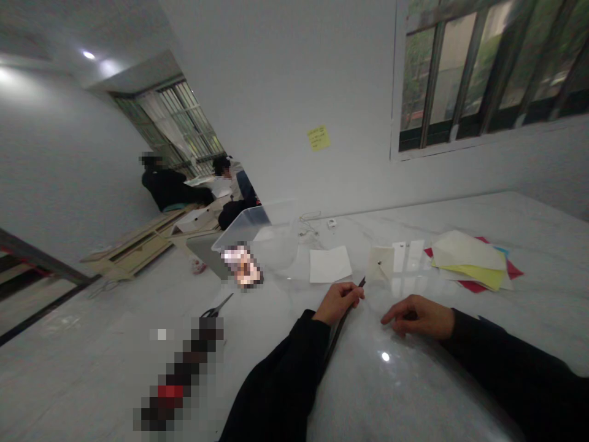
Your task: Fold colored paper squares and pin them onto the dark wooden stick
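Note:
My left hand [341, 302] pinches a long dark strip [338, 334] near its far end. The strip's notched tip [362, 282] pokes out past the fingers, and its other end runs back along my left sleeve, partly hidden. To the right, my right hand [416, 316] is held low over the glossy white tabletop [368, 393], index finger stretched out and the other fingers bent, holding nothing. Beyond the hands lie a white sheet of paper [330, 265] and a small cream card [380, 264] with a dark dot on it.
Coloured papers [476, 261] are stacked at the right. On the left are scissors [216, 309], a clear plastic bin [271, 236] and blurred-out objects. A cable [309, 226] lies by the wall, which bears a yellow sticky note [319, 138]. Two people sit far back left.

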The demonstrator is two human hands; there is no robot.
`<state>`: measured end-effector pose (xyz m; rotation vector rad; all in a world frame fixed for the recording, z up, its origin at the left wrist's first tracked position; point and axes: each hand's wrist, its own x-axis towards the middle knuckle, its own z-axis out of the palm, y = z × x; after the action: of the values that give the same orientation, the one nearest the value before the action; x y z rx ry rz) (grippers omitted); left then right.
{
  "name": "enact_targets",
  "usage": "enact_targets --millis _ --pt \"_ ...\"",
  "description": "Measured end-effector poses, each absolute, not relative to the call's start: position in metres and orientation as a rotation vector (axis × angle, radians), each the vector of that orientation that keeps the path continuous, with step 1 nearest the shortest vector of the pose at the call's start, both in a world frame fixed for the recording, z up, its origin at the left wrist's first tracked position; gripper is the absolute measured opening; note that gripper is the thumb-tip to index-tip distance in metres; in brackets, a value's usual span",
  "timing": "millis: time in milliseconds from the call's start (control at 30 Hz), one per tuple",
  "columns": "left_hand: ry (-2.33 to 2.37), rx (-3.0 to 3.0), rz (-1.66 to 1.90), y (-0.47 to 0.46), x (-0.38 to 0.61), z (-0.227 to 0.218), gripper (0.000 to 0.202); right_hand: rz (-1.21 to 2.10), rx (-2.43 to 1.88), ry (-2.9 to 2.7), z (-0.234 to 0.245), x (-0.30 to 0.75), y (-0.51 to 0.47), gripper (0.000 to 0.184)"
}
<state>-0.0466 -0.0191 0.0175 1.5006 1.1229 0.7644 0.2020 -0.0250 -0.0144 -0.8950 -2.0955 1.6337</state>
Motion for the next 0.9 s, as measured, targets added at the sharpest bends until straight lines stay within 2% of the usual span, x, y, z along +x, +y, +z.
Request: enact_targets --millis 200,233,367,533,667,767,833,900 --pt "1.134 1.521 0.741 -0.017 -0.048 0.018 0.036 1.364 -1.092 -1.921 -0.018 0.212 -0.007 0.035" --pt "1.139 1.527 0.738 -0.017 -0.048 0.019 0.037 1.304 -1.143 -1.844 -0.019 0.216 -0.002 0.04" --pt "1.14 1.537 0.724 -0.017 -0.048 0.019 0.037 1.13 -1.32 -1.473 -0.02 0.228 0.008 0.079" --pt "1.116 1.519 0.721 -0.017 -0.048 0.016 0.036 0.979 -1.353 -1.414 -0.02 0.231 0.012 0.095" --pt "1.131 1.516 0.749 -0.017 -0.047 0.015 0.035 1.099 -1.318 -1.401 -0.017 0.212 -0.002 0.081" --pt "1.141 1.519 0.783 -0.017 -0.047 0.015 0.035 1.532 -1.028 -1.826 -0.014 0.179 -0.036 0.061" --pt "1.14 1.512 0.788 -0.017 -0.047 0.015 0.035 1.774 -0.771 -2.055 -0.013 0.156 -0.064 0.041" --pt "1.142 1.499 0.789 -0.017 -0.046 0.016 0.035 1.696 -0.788 -2.038 -0.012 0.14 -0.083 0.029"
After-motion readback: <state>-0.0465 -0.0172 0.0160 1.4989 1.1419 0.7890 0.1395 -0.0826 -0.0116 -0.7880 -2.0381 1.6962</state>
